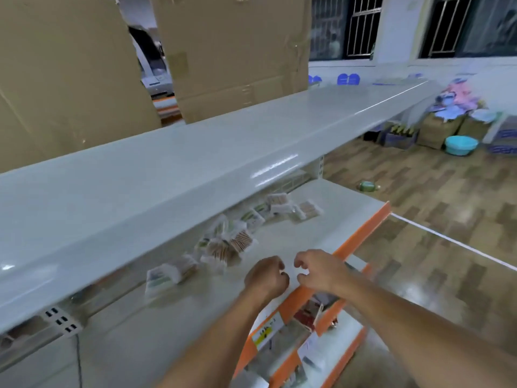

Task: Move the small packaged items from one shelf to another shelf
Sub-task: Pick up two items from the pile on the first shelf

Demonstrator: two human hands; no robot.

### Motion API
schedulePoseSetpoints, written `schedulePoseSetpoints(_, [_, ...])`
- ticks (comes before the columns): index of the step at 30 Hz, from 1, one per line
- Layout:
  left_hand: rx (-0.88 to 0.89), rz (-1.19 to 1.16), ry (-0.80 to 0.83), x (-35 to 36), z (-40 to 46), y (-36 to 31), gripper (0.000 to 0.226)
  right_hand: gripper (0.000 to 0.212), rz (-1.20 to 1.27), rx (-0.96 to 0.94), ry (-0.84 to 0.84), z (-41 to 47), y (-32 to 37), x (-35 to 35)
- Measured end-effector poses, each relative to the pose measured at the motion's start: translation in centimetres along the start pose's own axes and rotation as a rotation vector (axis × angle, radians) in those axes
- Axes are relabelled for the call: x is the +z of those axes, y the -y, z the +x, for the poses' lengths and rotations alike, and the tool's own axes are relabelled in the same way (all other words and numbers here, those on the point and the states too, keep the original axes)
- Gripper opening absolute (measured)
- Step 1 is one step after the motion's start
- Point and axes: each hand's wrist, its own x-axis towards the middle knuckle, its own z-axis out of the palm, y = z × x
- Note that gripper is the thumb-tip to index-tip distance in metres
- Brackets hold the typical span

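Even, cool indoor light falls from above; the windows [363, 26] are dark; a streak of glare lies on the top shelf [275, 166] front edge. Motion blur smears the small packets [223, 245]; wide-angle distortion bends straight lines.

white shelf [195, 169], orange shelf edge [361, 242], turquoise basin [461, 145], brown cartons [232, 51]
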Motion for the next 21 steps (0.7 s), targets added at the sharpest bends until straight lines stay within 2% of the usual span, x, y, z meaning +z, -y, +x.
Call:
schedulePoseSetpoints(12, [0.080,-0.029,-0.142,1.0,10.6,-2.9,0.033,0.047,0.037,0.106,-0.129,8.4,-8.0,-1.6])
schedulePoseSetpoints(21, [-0.160,-0.134,-0.253,2.7,16.4,-4.2,0.034,0.044,0.002,-0.116,-0.192,15.5,-13.4,-2.8])
